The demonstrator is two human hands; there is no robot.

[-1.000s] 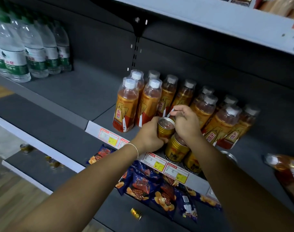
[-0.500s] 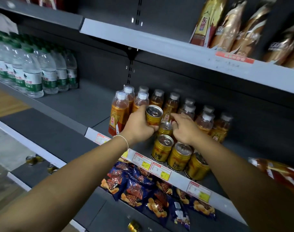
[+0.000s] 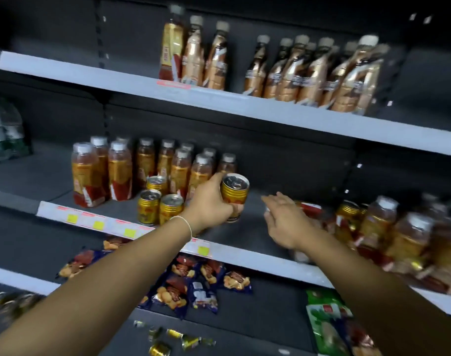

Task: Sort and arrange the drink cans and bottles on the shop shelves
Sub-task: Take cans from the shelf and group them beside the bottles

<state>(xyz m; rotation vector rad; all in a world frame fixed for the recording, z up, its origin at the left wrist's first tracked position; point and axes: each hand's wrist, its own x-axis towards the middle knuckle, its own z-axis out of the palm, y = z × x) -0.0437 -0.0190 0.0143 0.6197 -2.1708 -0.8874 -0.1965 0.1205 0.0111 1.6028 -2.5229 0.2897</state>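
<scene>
My left hand (image 3: 210, 200) grips a gold drink can (image 3: 234, 195) and holds it tilted just above the middle shelf (image 3: 257, 258). My right hand (image 3: 287, 219) reaches out to the right with fingers spread, holding nothing, over a bottle lying on its side (image 3: 309, 208). Three gold cans (image 3: 159, 201) stand at the shelf front beside a group of orange tea bottles (image 3: 142, 168). More tea bottles and a gold can (image 3: 347, 214) crowd the shelf's right end, blurred.
Brown-wrapped bottles (image 3: 296, 70) stand on the top shelf. Water bottles (image 3: 6, 132) are at the far left. Snack packets (image 3: 193, 281) and green packets (image 3: 327, 325) lie on the lower shelf, with small gold cans (image 3: 167, 340) below.
The view swung up and right. My left hand carried its can to the right, away from the standing cans. My right hand let go of the cans and reached right, opening.
</scene>
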